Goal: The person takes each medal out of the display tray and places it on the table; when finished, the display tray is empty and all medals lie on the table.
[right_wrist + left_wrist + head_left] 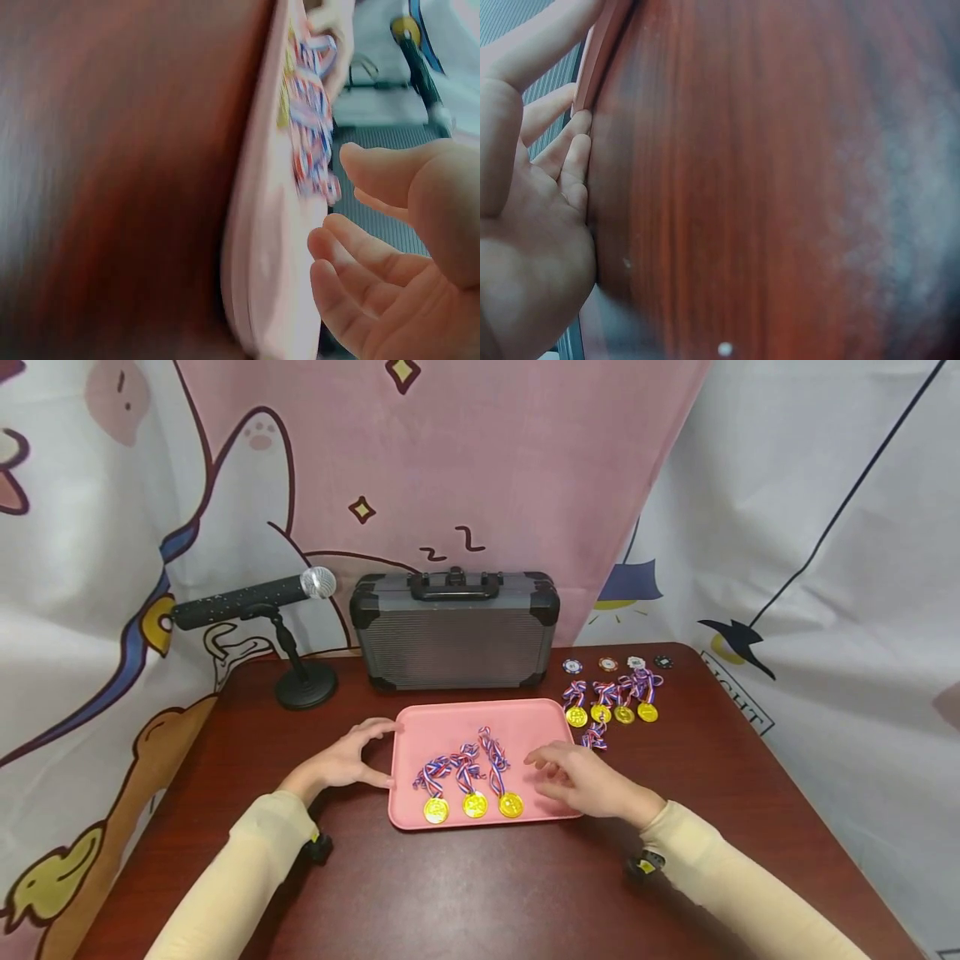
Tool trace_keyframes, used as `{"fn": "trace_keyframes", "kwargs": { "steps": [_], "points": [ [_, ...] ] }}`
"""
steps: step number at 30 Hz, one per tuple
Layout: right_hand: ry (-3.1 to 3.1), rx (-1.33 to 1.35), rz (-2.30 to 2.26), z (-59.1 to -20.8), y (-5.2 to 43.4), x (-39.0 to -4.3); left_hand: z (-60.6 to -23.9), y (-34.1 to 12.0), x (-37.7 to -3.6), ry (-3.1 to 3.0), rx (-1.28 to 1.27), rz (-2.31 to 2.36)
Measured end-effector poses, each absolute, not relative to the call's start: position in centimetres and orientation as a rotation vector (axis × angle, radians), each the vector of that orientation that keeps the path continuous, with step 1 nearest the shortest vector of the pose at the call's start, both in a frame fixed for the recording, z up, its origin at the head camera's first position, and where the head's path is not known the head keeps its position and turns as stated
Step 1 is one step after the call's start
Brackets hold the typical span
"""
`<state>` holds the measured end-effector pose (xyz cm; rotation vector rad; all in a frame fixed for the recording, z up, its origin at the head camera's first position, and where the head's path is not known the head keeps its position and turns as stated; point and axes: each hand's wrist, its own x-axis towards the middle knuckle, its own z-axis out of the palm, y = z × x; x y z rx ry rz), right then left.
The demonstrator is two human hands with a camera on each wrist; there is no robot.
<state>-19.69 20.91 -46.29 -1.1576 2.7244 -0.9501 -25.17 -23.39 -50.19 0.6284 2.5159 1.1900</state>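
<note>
A pink tray (442,727) lies on the dark red table (465,893) and holds three gold medals (474,804) with red, white and blue ribbons (491,752). My left hand (360,760) rests against the tray's left edge, fingers fairly straight. In the left wrist view that left hand (540,187) has its fingertips against the tray's rim (600,45). My right hand (562,774) hovers over the right part of the tray, fingers relaxed, holding nothing. In the right wrist view the right hand (390,262) is spread beside the tray (266,247) and the blurred ribbons (311,127).
Several more medals (611,712) lie in a row right of the tray, a loose ribbon (595,737) by its corner, and a row of poker chips (607,664) behind them. A grey case (453,635) stands behind the tray. A microphone (255,597) on a stand (305,687) is at the back left.
</note>
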Motion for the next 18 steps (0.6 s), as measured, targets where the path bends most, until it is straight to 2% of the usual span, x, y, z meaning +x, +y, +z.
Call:
{"fn": "trace_keyframes", "kwargs": {
  "steps": [8,18],
  "points": [
    [2.693,-1.270,-0.810,-47.3,17.3,-18.7,-50.2,-23.2,-25.1,2.508,0.593,1.188],
    [2.682,-1.260,-0.778,-47.3,16.4,-18.3,-50.1,-23.3,-25.0,2.516,0.602,1.183]
  ]
}}
